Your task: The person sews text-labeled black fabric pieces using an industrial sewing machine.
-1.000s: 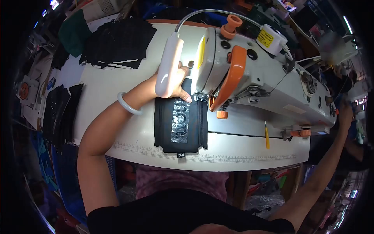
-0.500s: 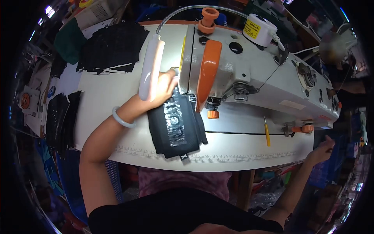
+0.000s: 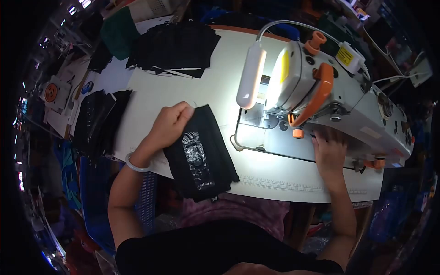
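My left hand (image 3: 172, 123) is closed on the upper left edge of a black fabric piece (image 3: 213, 151). A shiny, clear-looking strip (image 3: 197, 160) runs down its middle, and a small tag with a white mark (image 3: 214, 199) shows at its lower edge. The piece hangs over the table's front edge, left of the sewing machine (image 3: 353, 101). My right hand (image 3: 331, 153) lies over the machine bed under the arm, its fingers stretched forward and partly in shadow. Whatever is beneath that hand is hidden. The lit needle area (image 3: 270, 120) lies between my hands.
A stack of black fabric (image 3: 176, 48) lies at the back left, with more black pieces (image 3: 94, 121) at the left edge. A lamp (image 3: 251, 75) on a bent neck hangs beside the machine head. Below the table's left side stands a blue basket (image 3: 147, 192).
My left hand has drawn the black fabric left, away from the machine head. My right hand has come from beyond the table's right end onto the machine bed, where the yellow-handled tool lay. The view has shifted.
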Demonstrator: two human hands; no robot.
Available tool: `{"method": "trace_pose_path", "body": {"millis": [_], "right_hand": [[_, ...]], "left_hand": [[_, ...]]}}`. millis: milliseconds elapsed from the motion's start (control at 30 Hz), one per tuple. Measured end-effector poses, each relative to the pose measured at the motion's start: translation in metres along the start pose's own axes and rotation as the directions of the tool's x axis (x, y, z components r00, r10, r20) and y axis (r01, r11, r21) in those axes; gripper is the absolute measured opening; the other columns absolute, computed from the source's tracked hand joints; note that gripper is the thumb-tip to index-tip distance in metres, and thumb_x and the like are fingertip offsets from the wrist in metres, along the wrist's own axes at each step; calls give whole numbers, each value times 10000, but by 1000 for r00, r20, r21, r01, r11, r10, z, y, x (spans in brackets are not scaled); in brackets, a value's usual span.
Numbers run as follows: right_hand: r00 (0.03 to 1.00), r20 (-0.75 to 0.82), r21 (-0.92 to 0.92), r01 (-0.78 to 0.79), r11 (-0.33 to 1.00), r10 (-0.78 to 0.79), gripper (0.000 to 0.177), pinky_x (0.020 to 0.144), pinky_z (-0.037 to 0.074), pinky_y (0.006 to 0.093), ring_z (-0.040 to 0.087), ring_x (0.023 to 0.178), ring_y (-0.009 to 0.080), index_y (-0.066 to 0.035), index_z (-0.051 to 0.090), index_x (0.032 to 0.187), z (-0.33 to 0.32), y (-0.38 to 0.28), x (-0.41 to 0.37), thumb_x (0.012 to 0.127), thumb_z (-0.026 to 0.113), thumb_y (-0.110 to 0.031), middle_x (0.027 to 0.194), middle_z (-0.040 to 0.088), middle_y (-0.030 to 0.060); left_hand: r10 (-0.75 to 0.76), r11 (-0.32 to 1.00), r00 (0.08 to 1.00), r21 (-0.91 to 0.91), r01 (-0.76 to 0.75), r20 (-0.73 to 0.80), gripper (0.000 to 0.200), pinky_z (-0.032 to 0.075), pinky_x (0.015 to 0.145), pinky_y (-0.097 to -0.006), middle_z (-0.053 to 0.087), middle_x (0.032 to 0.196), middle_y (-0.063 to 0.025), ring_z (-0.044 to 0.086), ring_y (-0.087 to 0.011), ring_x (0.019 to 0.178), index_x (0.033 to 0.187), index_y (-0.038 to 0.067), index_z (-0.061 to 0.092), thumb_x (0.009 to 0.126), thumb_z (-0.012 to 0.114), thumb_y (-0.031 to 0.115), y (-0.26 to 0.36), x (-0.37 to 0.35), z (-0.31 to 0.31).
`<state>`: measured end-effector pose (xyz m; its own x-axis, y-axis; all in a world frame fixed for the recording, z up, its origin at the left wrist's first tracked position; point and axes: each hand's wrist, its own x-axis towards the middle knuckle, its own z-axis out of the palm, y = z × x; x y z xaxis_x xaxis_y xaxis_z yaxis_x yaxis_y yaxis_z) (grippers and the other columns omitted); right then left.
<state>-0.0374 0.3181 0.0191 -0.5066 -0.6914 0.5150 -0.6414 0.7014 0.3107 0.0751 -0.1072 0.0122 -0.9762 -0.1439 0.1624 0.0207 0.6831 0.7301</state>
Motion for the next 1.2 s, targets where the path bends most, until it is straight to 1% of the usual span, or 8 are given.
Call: {"method": "trace_pose_path", "body": {"millis": [33,100,167,733,833,900,1100,1200], "right_hand": [[1000,3,-1,5,1000,-5,234,764,532,389,654,889,333,-52,657,1083,6,-6,0,888,732,-156,1048,657,158],[995,103,561,-69,825,13,258,793,530,384,654,965,328,-46,660,1122,19,-29,0,881,725,-112,1113,658,155],[997,53,785,-11,620,-49,242,771,538,411,665,932,341,-48,659,1107,-2,-74,39,882,724,-112,1097,666,141],[994,-50,835,97,542,-102,334,530,457,405,557,546,309,-81,487,633,-7,-143,46,869,716,-139,577,489,78],[950,-35,821,203,533,-309,322,531,458,403,546,539,306,-66,488,642,-28,-134,19,893,686,-101,599,512,90],[978,-29,842,136,523,-209,311,535,462,399,550,540,298,-56,494,649,-19,-121,36,901,674,-90,605,523,90],[924,-54,962,-53,267,378,264,538,456,383,568,548,259,-3,527,696,4,-144,78,931,632,-59,639,565,109],[985,69,996,-78,52,161,269,524,434,385,550,528,256,4,534,693,6,-156,60,936,629,-61,625,548,119]], "left_hand": [[-3,1000,1000,-4,3,-1,321,412,556,-412,560,647,-197,540,-371,563,809,12,538,1019,584,249,4,-2,2],[-17,1000,996,5,17,85,341,406,547,-419,532,621,-195,518,-365,542,791,8,520,1022,579,252,21,-3,2],[-14,1000,990,8,13,139,352,403,542,-422,519,608,-194,506,-362,531,781,7,510,1024,577,253,33,-3,4],[97,896,995,436,-90,6,329,464,549,-473,614,646,-173,642,-382,639,787,71,572,1028,556,294,36,3,35],[112,791,990,610,-40,-80,325,479,552,-474,636,672,-179,669,-370,665,793,79,582,1029,554,301,10,8,17],[55,854,973,515,71,-225,344,448,528,-448,589,637,-186,624,-349,583,777,53,557,1027,571,289,3,19,-20],[230,973,964,-31,-228,131,385,376,500,-404,469,585,-164,469,-310,493,742,18,489,1025,593,258,58,3,8],[243,965,961,-132,-226,134,400,340,491,-380,403,569,-142,385,-272,474,730,8,459,1027,596,238,68,-3,8]]}}
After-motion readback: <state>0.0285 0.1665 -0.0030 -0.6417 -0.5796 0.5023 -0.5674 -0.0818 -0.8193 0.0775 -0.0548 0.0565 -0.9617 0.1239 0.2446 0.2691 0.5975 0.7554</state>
